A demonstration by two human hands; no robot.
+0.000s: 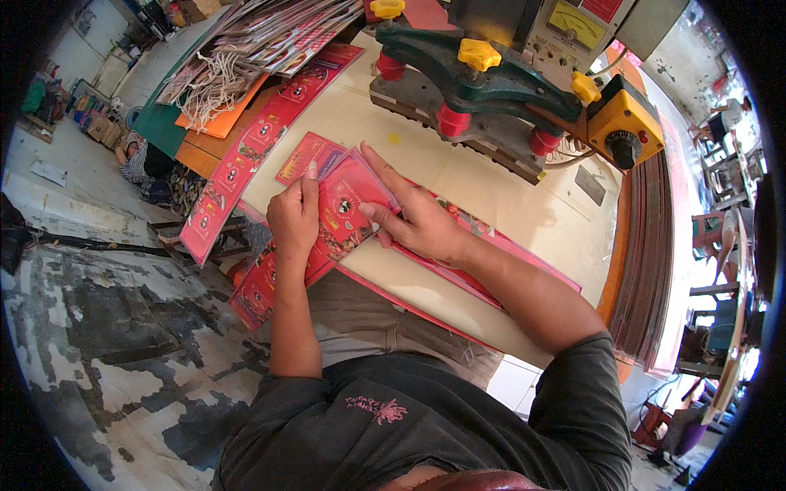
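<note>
Both my hands hold a long red printed sheet [350, 190] with food pictures on it, tilted above the cream work surface [385, 282]. My left hand [293, 214] is closed on its left edge, with the thumb up along the sheet. My right hand [426, 227] pinches the right edge, thumb on top and the other fingers partly hidden behind. The sheet's lower end hangs beyond the near edge of the work surface, by my lap. A smaller red and purple printed piece [304, 159] shows just behind the sheet. Another red printed strip [524, 263] lies beneath my right forearm.
A dark green press [508, 86] with yellow knobs stands at the back, beside a yellow control box [634, 127]. One long red strip [254, 151] lies along the left edge. Corded bags [262, 45] are piled back left; a brown stack [647, 262] stands at right.
</note>
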